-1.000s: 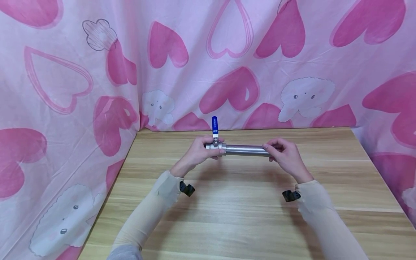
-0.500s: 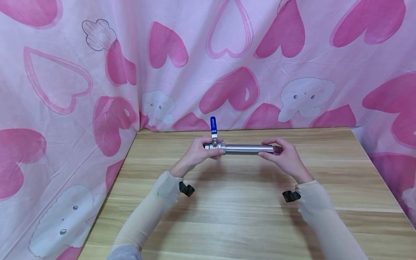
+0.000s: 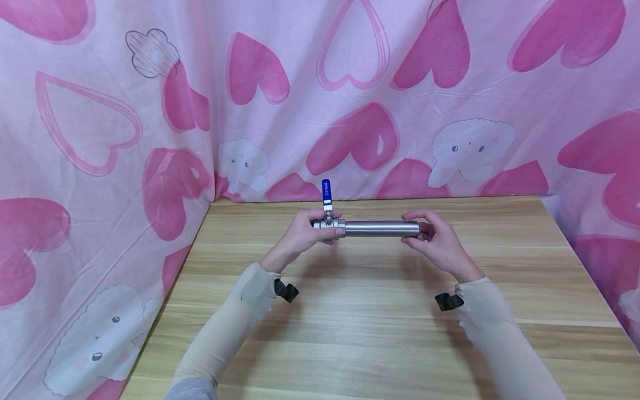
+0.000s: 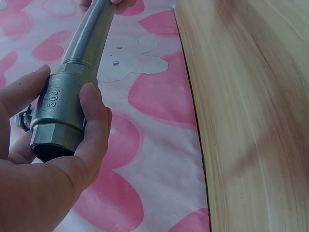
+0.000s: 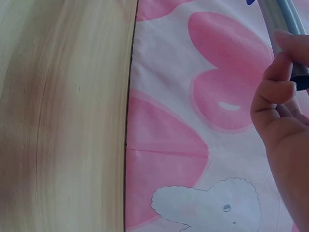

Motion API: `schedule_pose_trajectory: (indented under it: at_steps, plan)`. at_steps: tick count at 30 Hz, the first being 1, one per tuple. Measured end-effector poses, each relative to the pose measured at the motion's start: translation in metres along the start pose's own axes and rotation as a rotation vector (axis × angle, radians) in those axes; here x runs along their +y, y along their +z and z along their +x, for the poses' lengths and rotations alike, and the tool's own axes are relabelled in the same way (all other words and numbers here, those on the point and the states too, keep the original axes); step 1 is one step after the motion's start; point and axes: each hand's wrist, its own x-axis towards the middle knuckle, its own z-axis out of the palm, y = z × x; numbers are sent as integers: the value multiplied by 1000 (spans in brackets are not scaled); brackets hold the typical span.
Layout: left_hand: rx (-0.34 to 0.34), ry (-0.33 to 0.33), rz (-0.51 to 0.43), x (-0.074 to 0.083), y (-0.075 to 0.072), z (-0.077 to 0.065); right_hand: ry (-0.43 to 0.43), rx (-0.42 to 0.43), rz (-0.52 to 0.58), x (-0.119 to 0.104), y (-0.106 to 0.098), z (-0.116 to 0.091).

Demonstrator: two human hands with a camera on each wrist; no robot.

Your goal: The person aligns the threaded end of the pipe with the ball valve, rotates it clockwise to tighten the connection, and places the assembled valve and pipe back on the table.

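Note:
A metal pipe (image 3: 382,228) lies level above the table, joined at its left end to a ball valve (image 4: 58,99) marked 304. The valve's blue lever handle (image 3: 327,191) points up and away. My left hand (image 3: 300,229) grips the valve body between thumb and fingers; its open hex end faces the left wrist view. At the pipe's free right end, my right hand (image 3: 437,241) has thumb and fingers curled loosely around it, the other fingers bent behind the end. How firmly they touch the pipe cannot be told. In the right wrist view the pipe's dark open end (image 5: 300,82) shows beside the fingers.
A wood-grain table (image 3: 350,333) lies under both hands. Pink heart-patterned cloth (image 3: 280,122) hangs behind the table and along both sides. A small black camera mount sits at each wrist (image 3: 286,290).
My right thumb and fingers moved from pinching the pipe's end to spreading around it, uncovering the end. My left hand keeps its grip; the valve and pipe have shifted slightly left.

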Motion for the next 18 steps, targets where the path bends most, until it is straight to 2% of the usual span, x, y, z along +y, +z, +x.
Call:
schedule_pose_trajectory:
  at_steps: [18]
  plan:
    - [-1,-9,-29,-1,1,2,11,18,-63,2,-1,0]
